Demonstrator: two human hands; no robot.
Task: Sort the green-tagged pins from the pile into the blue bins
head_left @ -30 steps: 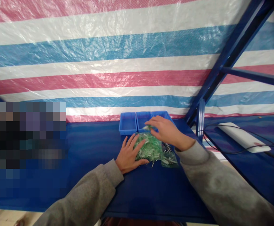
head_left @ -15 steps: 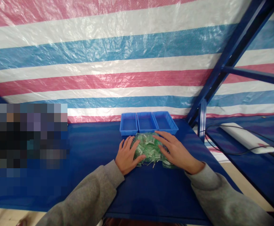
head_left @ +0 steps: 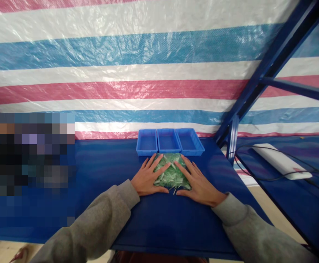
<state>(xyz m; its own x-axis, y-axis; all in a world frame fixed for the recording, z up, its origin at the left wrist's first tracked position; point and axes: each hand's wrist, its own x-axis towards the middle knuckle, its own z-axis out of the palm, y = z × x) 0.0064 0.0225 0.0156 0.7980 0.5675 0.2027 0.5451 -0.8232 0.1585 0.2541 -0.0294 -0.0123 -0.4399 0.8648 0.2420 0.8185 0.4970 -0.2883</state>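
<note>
A crinkled green see-through plastic bag (head_left: 173,177) with many thin whitish slivers in or on it lies on the blue table (head_left: 159,226). I cannot tell which slivers are inside; a few poke out at its near edge. My left hand (head_left: 148,178) rests against the bag's left side, fingers spread and partly over it. On the opposite side my right hand (head_left: 200,184) lies with fingers apart, its index finger reaching across the bag's top. Both thumbs point inward along the near edge. The hands cover the bag's two sides.
Three blue plastic trays (head_left: 169,140) stand side by side just behind the bag. A striped tarp (head_left: 121,87) hangs beyond the table. On the right are a blue metal frame (head_left: 247,95), a white device (head_left: 281,160) and black cables. A pixelated area hides the left.
My right hand has moved inward and its thumb has come to the near edge. The bag looks narrower and more compact between my hands. The camera view has shifted slightly.
</note>
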